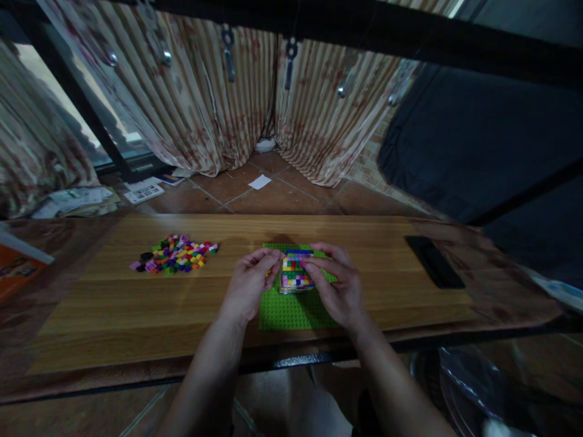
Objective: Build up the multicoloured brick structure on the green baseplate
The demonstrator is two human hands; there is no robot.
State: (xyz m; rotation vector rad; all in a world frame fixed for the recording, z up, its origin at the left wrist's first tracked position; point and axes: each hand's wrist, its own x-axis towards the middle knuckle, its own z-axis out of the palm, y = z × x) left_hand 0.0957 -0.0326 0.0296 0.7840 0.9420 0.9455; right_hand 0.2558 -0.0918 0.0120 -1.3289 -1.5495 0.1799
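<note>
A green studded baseplate (294, 311) lies on the wooden table (113, 303) in front of me. On it stands a small block built of many coloured bricks (295, 273). My left hand (249, 285) is curled against the block's left side, fingertips pinched at its upper left corner. My right hand (334, 279) wraps the block's right side, fingers bent over its top edge. A loose pile of small coloured bricks (175, 254) lies to the left, well apart from both hands.
A black phone (434, 261) lies flat on the table at the right. An orange box (16, 264) sits at the left edge. Beyond the table are a tiled floor, papers (77, 200) and striped curtains (204, 103).
</note>
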